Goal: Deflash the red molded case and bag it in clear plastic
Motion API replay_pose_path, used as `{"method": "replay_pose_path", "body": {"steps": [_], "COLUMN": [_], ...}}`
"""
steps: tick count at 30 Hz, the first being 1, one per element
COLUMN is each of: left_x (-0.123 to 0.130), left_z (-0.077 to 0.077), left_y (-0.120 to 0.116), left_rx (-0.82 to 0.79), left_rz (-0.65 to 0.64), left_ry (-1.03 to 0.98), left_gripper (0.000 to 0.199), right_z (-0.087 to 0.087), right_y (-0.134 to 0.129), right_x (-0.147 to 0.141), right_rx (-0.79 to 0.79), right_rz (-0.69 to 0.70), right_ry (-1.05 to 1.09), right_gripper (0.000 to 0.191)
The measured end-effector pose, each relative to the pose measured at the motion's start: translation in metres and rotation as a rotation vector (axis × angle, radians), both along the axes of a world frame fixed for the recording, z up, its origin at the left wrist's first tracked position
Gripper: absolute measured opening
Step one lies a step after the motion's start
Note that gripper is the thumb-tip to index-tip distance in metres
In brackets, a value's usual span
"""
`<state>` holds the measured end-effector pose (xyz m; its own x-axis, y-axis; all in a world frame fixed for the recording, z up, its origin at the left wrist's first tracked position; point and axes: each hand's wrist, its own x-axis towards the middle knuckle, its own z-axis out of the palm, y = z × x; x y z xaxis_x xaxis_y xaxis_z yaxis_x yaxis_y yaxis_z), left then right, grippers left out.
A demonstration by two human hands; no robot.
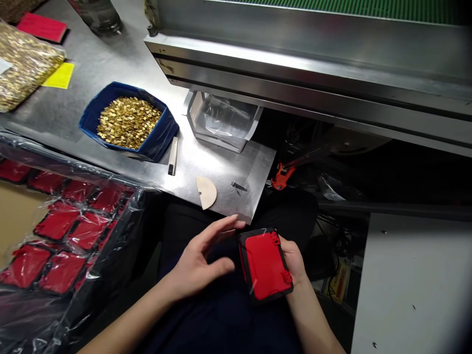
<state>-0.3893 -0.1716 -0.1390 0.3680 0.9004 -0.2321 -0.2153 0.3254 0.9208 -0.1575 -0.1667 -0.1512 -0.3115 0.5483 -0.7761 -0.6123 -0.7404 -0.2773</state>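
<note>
A red and black plastic case (263, 265) is tilted above my lap, its red face toward me. My right hand (293, 260) grips it along the right edge, with most of the fingers hidden behind it. To the left of the case, my left hand (206, 260) is held open, thumb and fingers apart, with a small gap between it and the case. On the metal table's corner just beyond my hands lie a pale half-round disc (207, 192) and a small nail clipper-like metal tool (239, 186).
A blue bin (165, 135) of small gold metal parts and a white-handled cutter (173, 156) lie left. Similar red cases in clear bags (88, 230) fill a lined box. A conveyor (313, 73) overhangs a clear tray (221, 120). Orange-handled pliers-like tool (283, 176) sits beyond the table edge.
</note>
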Motion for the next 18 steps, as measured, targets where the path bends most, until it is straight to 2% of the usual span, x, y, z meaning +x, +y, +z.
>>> {"method": "replay_pose_path", "body": {"steps": [2, 4, 7, 9, 11, 13, 16, 18], "left_x": [0.005, 0.009, 0.003, -0.009, -0.024, -0.038, -0.049, -0.051], "left_z": [-0.003, -0.005, -0.007, -0.011, -0.015, -0.019, -0.020, -0.019], "left_y": [0.000, -0.002, -0.009, -0.016, -0.024, -0.032, -0.041, -0.043], "left_rx": [-0.149, -0.299, -0.531, -0.655, -0.742, -0.795, -0.830, -0.835], "left_rz": [0.039, 0.032, 0.080, 0.144, 0.207, 0.264, 0.303, 0.330], "left_ry": [-0.196, -0.395, -0.602, -0.655, -0.667, -0.681, -0.723, -0.719], "left_gripper": [0.071, 0.080, 0.072, 0.059, 0.053, 0.056, 0.067, 0.068], "right_z": [0.003, 0.005, 0.007, 0.009, 0.012, 0.012, 0.004, -0.007], "right_y": [0.000, 0.000, 0.002, 0.008, 0.020, 0.037, 0.066, 0.083], "right_x": [-0.014, -0.029, -0.044, -0.046, -0.050, -0.064, -0.106, -0.140], "right_rx": [0.033, 0.082, 0.245, 0.423, 0.593, 0.748, 0.939, 0.966], "right_rz": [0.033, 0.107, 0.362, 0.646, 0.879, 0.973, 1.031, 1.098], "right_ry": [0.046, 0.078, -0.042, -0.290, -0.632, -0.979, -1.391, -1.573], "right_gripper": [0.021, 0.025, 0.029, 0.040, 0.045, 0.038, 0.026, 0.038]}}
